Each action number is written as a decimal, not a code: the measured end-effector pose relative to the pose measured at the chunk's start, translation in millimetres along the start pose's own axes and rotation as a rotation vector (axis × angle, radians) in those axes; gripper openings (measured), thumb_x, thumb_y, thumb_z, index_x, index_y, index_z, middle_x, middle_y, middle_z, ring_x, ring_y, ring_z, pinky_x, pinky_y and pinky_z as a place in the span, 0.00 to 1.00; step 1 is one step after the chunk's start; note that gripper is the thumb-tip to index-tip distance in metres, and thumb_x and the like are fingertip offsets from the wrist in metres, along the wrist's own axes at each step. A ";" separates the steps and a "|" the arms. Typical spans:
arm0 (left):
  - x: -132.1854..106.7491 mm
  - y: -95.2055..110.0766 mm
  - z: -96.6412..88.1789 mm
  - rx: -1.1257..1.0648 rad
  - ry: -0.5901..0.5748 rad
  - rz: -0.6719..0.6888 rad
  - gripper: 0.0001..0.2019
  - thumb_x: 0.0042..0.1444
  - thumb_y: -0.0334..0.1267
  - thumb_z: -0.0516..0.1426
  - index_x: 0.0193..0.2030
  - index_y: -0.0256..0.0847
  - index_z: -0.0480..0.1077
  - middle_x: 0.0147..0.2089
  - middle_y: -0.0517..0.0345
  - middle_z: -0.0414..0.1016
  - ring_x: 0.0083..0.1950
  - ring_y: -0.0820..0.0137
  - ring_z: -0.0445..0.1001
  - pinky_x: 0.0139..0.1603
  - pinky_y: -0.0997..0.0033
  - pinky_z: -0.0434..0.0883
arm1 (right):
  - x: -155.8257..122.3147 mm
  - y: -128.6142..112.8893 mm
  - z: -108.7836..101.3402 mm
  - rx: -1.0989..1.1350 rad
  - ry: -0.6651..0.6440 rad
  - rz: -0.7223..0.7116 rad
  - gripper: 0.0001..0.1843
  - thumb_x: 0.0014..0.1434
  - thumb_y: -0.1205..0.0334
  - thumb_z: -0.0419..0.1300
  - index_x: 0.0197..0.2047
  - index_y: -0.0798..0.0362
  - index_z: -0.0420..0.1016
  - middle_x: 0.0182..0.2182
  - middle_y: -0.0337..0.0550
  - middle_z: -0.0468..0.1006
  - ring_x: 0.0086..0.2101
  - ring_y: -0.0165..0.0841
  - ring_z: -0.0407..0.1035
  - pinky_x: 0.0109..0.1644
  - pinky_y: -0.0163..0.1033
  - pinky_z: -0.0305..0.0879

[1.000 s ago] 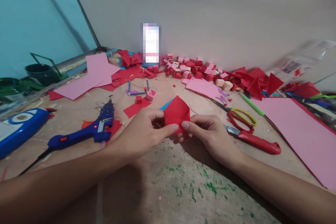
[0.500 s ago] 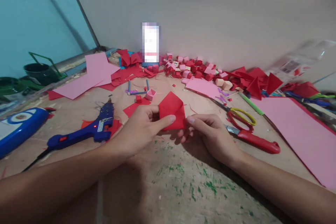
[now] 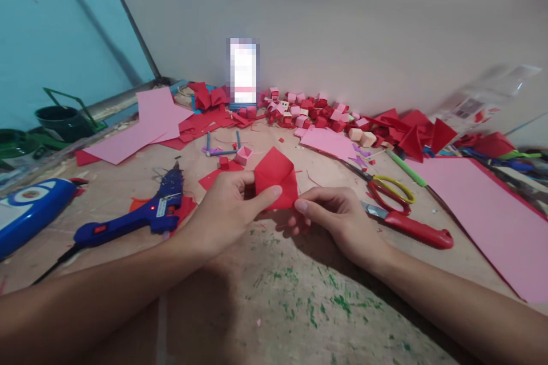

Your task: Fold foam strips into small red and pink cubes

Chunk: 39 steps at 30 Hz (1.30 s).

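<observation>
A folded piece of red paper (image 3: 276, 175) stands between both hands just above the wooden tabletop (image 3: 291, 296). My left hand (image 3: 226, 211) pinches its left side, thumb laid across the front. My right hand (image 3: 336, 219) pinches the lower right corner between thumb and fingers. A small pink paper box (image 3: 244, 155) sits on the table just beyond the red paper.
A blue glue gun (image 3: 141, 214) lies to the left, red-handled scissors (image 3: 394, 191) and a red utility knife (image 3: 411, 228) to the right. A large pink sheet (image 3: 492, 217) covers the right side. Several red and pink paper cubes (image 3: 308, 113) pile along the wall.
The red paper was pressed flatter and now stands slightly more to the left. My right hand slipped off its front to the lower right corner.
</observation>
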State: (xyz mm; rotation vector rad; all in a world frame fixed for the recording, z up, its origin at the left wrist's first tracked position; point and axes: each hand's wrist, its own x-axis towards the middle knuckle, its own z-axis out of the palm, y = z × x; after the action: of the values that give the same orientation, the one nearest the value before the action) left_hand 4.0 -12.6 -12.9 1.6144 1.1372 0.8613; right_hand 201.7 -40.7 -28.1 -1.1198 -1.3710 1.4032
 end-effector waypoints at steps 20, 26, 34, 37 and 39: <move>-5.3 4.8 5.9 0.111 -0.113 -0.032 0.15 0.56 0.46 0.60 0.24 0.38 0.72 0.24 0.62 0.70 0.27 0.71 0.67 0.26 0.74 0.61 | 1.2 0.8 -4.2 -0.132 0.027 -0.090 0.24 0.62 0.50 0.66 0.18 0.54 0.73 0.16 0.35 0.67 0.21 0.28 0.58 0.26 0.36 0.51; -5.7 3.2 6.0 0.083 -0.157 -0.050 0.14 0.57 0.47 0.61 0.29 0.37 0.76 0.28 0.59 0.75 0.29 0.69 0.71 0.28 0.73 0.65 | 0.2 5.9 -5.0 0.000 0.033 -0.080 0.24 0.63 0.53 0.66 0.18 0.53 0.71 0.16 0.33 0.65 0.20 0.27 0.54 0.25 0.37 0.48; -6.6 3.7 7.2 0.080 -0.161 -0.023 0.14 0.58 0.45 0.61 0.28 0.37 0.76 0.27 0.58 0.77 0.29 0.68 0.74 0.29 0.72 0.69 | 2.7 10.2 -4.1 0.075 0.120 -0.070 0.26 0.63 0.56 0.66 0.15 0.53 0.68 0.13 0.34 0.65 0.19 0.28 0.57 0.25 0.37 0.52; -5.4 5.3 7.2 0.051 -0.151 -0.027 0.13 0.58 0.44 0.61 0.29 0.37 0.76 0.28 0.58 0.76 0.30 0.68 0.73 0.29 0.72 0.68 | 3.8 8.6 -4.2 0.062 0.124 -0.058 0.27 0.64 0.51 0.64 0.17 0.53 0.70 0.14 0.34 0.66 0.18 0.27 0.58 0.24 0.36 0.52; -4.6 6.5 7.0 0.059 -0.149 -0.011 0.13 0.59 0.44 0.60 0.29 0.37 0.76 0.27 0.60 0.74 0.29 0.70 0.70 0.28 0.74 0.65 | 3.7 6.1 -3.8 0.019 0.093 -0.053 0.24 0.62 0.49 0.66 0.20 0.53 0.74 0.15 0.35 0.70 0.19 0.27 0.60 0.24 0.35 0.53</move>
State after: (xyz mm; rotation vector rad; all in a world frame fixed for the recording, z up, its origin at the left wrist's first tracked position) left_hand 10.7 -19.8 -9.0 1.6894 1.0746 0.6936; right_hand 204.6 -36.4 -34.4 -1.1148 -1.3091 1.3078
